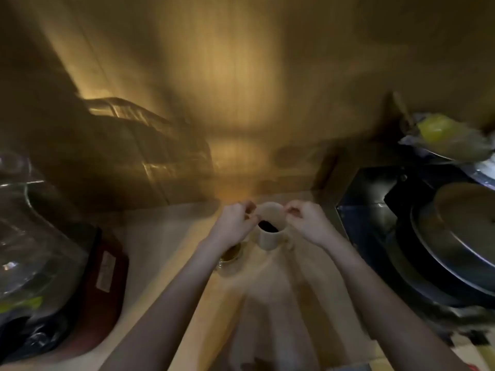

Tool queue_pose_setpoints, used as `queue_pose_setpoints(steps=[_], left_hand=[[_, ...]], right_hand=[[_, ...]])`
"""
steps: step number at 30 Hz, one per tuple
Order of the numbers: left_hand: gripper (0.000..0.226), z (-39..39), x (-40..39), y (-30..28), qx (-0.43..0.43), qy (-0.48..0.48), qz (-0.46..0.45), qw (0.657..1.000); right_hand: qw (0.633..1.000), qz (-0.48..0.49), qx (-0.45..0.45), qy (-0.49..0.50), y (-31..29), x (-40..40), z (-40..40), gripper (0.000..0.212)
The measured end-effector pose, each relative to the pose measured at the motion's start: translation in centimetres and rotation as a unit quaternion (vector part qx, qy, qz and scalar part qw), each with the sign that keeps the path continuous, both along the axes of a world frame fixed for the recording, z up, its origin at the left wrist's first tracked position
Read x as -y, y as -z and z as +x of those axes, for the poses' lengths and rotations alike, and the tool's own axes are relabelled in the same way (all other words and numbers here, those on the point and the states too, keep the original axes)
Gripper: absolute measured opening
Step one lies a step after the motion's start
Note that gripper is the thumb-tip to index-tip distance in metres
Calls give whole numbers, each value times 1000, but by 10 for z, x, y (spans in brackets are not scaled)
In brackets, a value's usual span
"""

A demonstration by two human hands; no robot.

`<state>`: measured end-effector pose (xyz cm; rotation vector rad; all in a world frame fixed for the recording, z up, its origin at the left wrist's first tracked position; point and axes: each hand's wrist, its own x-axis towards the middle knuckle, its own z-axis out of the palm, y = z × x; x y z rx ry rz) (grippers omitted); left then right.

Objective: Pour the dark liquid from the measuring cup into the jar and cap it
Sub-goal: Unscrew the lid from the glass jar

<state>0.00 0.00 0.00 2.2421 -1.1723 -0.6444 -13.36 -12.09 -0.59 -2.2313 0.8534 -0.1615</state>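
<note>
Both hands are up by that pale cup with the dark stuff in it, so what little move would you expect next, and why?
Probably tipping the cup toward the jar just beside it. The left hand and right hand sit at the cup's rim on either side, dark liquid is inside, and the jar looks uncapped. The picture is blurry, so the exact grip is unclear.

My counter point(166, 253) was pale and warmly lit. A white cup point(269, 234) with dark liquid stood on it near the back, a small glass jar point(231, 257) just beside it on my left. A red-based appliance point(107, 274) sat further left, a dark stove point(375, 210) to the right.
</note>
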Motion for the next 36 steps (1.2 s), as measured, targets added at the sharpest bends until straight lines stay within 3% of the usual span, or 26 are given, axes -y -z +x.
queue_pose_setpoints(steps=[6,12,24,36], left_hand=[[53,-1,21,36,3,5,87,996],[40,-4,33,53,7,34,101,994],[33,-30,15,62,13,4,61,998],[24,-87,-50,68,7,-15,-16,1000]], right_hand=[[979,112,56,163,56,-3,-11,33],[985,113,-12,133,94,-4,-6,27],[966,179,81,170,99,-6,-36,22],[958,241,80,135,109,-33,-81,10]])
